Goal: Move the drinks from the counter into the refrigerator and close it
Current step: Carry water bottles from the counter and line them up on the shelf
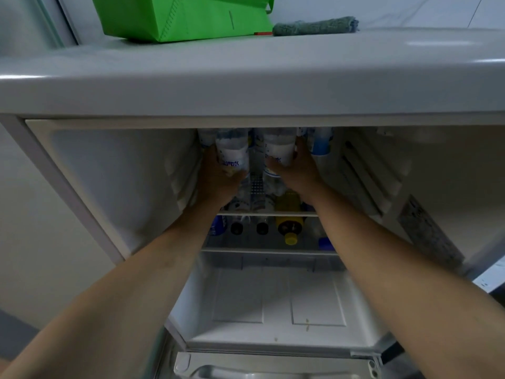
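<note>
I look down into an open refrigerator (pixel 114 170). Both arms reach deep into its upper shelf. My left hand (pixel 218 179) grips a clear water bottle with a white label (pixel 232 151). My right hand (pixel 296 170) grips a second bottle of the same kind (pixel 278 151). More clear bottles (pixel 319 140) stand behind and beside them at the back. On the glass shelf (pixel 267 213) below lie several bottles with dark caps and a yellow bottle (pixel 289 220) with a yellow cap.
A green bag (pixel 180 17) and a grey-green cloth (pixel 314 26) sit on top of the refrigerator. The white bottom compartment (pixel 276 305) holds nothing but a few small stains. Shelf rails (pixel 366 176) line the right inner wall.
</note>
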Motion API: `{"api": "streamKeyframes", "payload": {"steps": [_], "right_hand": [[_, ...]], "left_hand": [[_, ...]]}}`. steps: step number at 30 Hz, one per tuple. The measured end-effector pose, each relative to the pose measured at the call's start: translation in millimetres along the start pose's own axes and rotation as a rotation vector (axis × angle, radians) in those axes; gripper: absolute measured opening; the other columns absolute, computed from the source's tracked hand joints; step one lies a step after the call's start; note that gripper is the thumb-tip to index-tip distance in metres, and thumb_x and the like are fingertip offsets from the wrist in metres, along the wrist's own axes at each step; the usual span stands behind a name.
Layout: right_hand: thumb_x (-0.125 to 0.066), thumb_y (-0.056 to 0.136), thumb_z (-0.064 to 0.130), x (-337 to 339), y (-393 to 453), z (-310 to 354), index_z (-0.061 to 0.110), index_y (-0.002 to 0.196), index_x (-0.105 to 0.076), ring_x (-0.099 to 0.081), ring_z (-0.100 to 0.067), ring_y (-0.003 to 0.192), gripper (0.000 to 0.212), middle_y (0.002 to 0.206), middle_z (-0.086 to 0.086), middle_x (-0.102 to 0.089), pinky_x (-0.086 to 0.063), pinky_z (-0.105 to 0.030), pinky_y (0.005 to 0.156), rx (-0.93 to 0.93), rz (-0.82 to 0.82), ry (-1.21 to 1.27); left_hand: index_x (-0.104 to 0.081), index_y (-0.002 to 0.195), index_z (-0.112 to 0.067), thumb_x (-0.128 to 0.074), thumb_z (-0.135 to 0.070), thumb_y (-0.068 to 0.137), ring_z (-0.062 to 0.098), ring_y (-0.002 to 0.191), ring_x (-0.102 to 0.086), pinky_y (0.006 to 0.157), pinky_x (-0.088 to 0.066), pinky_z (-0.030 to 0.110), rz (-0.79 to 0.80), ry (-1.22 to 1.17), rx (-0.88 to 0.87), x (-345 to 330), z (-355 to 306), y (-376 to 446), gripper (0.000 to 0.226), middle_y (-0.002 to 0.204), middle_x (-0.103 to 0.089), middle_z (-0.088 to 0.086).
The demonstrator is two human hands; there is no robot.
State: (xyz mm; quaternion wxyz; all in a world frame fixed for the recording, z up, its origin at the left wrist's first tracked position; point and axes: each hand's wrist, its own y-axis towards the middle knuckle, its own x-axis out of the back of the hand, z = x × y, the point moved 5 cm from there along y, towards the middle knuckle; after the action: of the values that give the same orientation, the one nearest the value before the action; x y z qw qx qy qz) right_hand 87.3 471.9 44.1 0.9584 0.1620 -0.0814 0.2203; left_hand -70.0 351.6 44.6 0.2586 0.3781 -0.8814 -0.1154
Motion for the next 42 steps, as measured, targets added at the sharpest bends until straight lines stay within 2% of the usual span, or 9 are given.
{"api": "streamKeyframes", "payload": {"steps": [3, 8, 12, 17, 27, 31, 34, 38, 42], "right_hand": [[-0.087, 0.071, 0.04, 6.0, -6.8, -13.9, 0.02, 0.137, -0.044, -0.058, -0.015, 0.118, 0.082, 0.138, -0.002, -0.058, -0.052, -0.033, 0.096, -0.063, 0.015, -0.173], [-0.082, 0.074, 0.042, -5.0, -11.0, -24.6, 0.02, 0.131, -0.047, -0.061, -0.022, 0.116, 0.07, 0.134, -0.004, -0.06, -0.057, -0.049, 0.092, -0.149, 0.003, -0.18], [-0.078, 0.077, 0.047, -11.7, -5.9, -20.3, 0.016, 0.133, -0.047, -0.06, -0.024, 0.117, 0.07, 0.133, -0.007, -0.06, -0.053, -0.045, 0.097, -0.134, -0.027, -0.216], [-0.075, 0.083, 0.04, -23.6, 1.9, -17.3, 0.014, 0.138, -0.043, -0.057, -0.026, 0.122, 0.068, 0.137, -0.009, -0.057, -0.049, -0.036, 0.1, -0.143, -0.069, -0.248], [-0.07, 0.09, 0.025, -37.1, 6.4, -16.9, 0.007, 0.14, -0.036, -0.054, -0.029, 0.124, 0.062, 0.14, -0.014, -0.052, -0.047, -0.034, 0.101, -0.216, -0.112, -0.244], [-0.069, 0.091, 0.019, -35.6, 0.6, -21.0, 0.007, 0.129, -0.043, -0.057, -0.024, 0.113, 0.048, 0.13, -0.013, -0.057, -0.045, -0.027, 0.087, -0.213, -0.159, -0.21], [-0.062, 0.093, 0.009, -28.2, -2.9, -24.2, 0.007, 0.125, -0.052, -0.055, -0.016, 0.101, 0.034, 0.126, -0.011, -0.061, -0.044, -0.025, 0.085, -0.197, -0.149, -0.196], [-0.051, 0.096, 0.006, -17.1, -9.0, -23.2, 0.011, 0.132, -0.057, -0.055, -0.015, 0.108, 0.036, 0.131, -0.006, -0.06, -0.046, -0.026, 0.096, -0.173, -0.102, -0.2], [-0.056, 0.095, 0.011, -6.4, -19.8, -27.3, 0.014, 0.122, -0.063, -0.059, -0.016, 0.106, 0.028, 0.124, -0.004, -0.065, -0.05, -0.031, 0.096, -0.173, -0.213, -0.185]], "left_hand": [[-0.042, 0.139, -0.013, -0.08, -0.025, 0.079, 0.026, 0.122, -0.057, 0.1, -0.049, 0.038, -0.016, 0.147, 0.013, -2.1, 6.1, -8.1, 0.072, 0.136, -0.057, 0.009], [-0.041, 0.14, -0.013, -0.077, -0.027, 0.082, 0.027, 0.122, -0.058, 0.1, -0.05, 0.043, -0.046, 0.152, 0.074, -11.3, 9.8, -3.7, 0.07, 0.136, -0.057, 0.01], [-0.038, 0.142, -0.012, -0.077, -0.026, 0.083, 0.027, 0.122, -0.057, 0.098, -0.046, 0.03, -0.065, 0.162, 0.078, -17.7, 10.3, 5.6, 0.072, 0.137, -0.056, 0.011], [-0.032, 0.146, -0.012, -0.072, -0.027, 0.086, 0.031, 0.129, -0.05, 0.105, -0.045, 0.042, -0.072, 0.191, 0.093, -21.9, 10.2, 12.0, 0.075, 0.144, -0.049, 0.014], [-0.047, 0.13, -0.005, -0.064, -0.019, 0.092, 0.032, 0.121, -0.054, 0.097, -0.046, 0.035, -0.036, 0.307, 0.118, -21.0, 21.8, 13.5, 0.044, 0.132, -0.056, 0.016], [-0.061, 0.103, -0.002, -0.054, -0.009, 0.093, 0.029, 0.101, -0.061, 0.076, -0.039, 0.024, -0.038, 0.297, 0.08, -29.7, 16.1, 11.6, 0.013, 0.107, -0.065, 0.015], [-0.063, 0.101, -0.001, -0.048, -0.004, 0.095, 0.027, 0.102, -0.06, 0.082, -0.041, 0.023, -0.01, 0.241, 0.067, -35.4, 13.0, 9.3, 0.017, 0.107, -0.066, 0.015], [-0.062, 0.102, -0.004, -0.044, -0.005, 0.098, 0.024, 0.099, -0.058, 0.087, -0.047, 0.03, -0.034, 0.188, 0.067, -31.5, 19.4, 1.7, 0.018, 0.105, -0.063, 0.011], [-0.058, 0.093, -0.009, -0.047, 0.003, 0.091, 0.017, 0.088, -0.051, 0.076, -0.039, 0.025, -0.127, 0.092, -0.023, -21.9, 16.8, -15.2, 0.016, 0.092, -0.055, 0.007]]}}
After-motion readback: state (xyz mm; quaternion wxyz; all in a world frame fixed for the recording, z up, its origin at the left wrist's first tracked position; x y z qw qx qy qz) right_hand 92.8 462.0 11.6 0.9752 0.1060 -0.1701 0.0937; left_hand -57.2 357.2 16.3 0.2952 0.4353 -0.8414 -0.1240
